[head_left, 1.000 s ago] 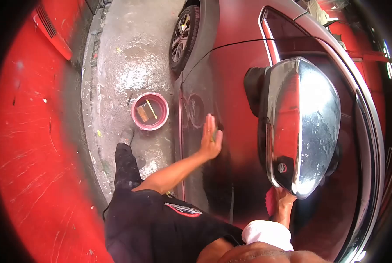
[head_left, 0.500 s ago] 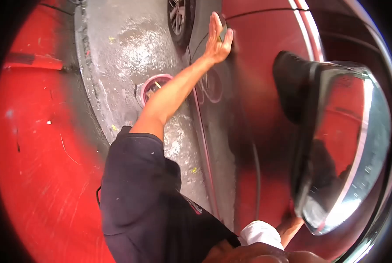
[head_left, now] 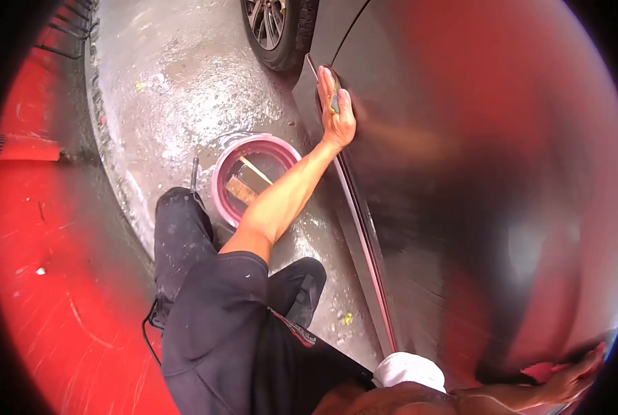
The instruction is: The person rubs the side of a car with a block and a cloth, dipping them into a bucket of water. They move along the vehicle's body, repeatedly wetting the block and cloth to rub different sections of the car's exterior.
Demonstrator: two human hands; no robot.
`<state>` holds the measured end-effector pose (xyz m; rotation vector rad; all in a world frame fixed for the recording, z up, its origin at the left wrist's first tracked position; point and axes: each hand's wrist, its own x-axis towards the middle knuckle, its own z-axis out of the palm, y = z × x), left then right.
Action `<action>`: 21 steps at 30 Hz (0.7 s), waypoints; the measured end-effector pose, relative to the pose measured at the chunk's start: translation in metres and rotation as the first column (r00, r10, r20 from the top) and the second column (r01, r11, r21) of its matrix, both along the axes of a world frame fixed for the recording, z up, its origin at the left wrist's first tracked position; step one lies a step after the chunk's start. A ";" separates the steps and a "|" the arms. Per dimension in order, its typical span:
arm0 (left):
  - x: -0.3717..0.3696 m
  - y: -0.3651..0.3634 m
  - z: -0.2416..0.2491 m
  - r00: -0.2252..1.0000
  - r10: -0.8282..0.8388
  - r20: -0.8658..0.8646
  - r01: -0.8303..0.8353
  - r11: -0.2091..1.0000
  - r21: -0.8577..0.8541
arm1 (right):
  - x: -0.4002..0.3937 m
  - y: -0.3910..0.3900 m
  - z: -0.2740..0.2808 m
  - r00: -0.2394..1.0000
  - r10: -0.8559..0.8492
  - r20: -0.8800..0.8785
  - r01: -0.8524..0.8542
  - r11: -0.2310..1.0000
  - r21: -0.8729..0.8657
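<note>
My left hand [head_left: 336, 114] reaches up and forward along the dark red car's side, against the lower door panel just above the trim strip [head_left: 365, 238]. Its fingers and thumb close around a small yellow-and-grey pad [head_left: 334, 102], partly hidden by the hand. At the lower right edge, my right hand [head_left: 577, 379] rests on the glossy car panel [head_left: 475, 228] with fingers stretched out. A pinkish-red patch [head_left: 544, 371] shows beside it. My left forearm passes over a pink bucket [head_left: 220, 181], which holds water, a brown block [head_left: 241, 190] and a light stick [head_left: 253, 168].
A car wheel [head_left: 278, 28] stands ahead beyond my left hand. The wet grey floor [head_left: 163, 90] runs between the car and a scratched red surface [head_left: 39, 277] on the left. My bent knees [head_left: 181, 214] are near the bucket. A white cloth [head_left: 409, 371] shows at the bottom.
My view has dropped lower and the side mirror is out of sight. My left hand has moved down the panel with the pad; my right hand now shows spread at the lower right.
</note>
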<state>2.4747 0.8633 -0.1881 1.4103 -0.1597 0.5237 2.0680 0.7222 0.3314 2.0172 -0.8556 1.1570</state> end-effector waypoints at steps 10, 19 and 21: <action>-0.112 -0.027 -0.003 0.990 -0.049 0.129 0.027 0.985 0.169 | -0.018 -0.058 0.007 0.996 0.085 0.008 -0.085 0.996 -0.040; -0.220 -0.050 0.024 0.978 -0.132 0.163 0.099 0.976 0.196 | -0.003 -0.039 -0.003 0.957 -0.133 -0.257 0.043 0.943 -0.330; -0.258 -0.054 0.019 0.968 -0.220 0.121 0.182 0.946 0.267 | 0.010 -0.036 -0.008 0.937 -0.192 -0.293 0.010 0.851 -0.524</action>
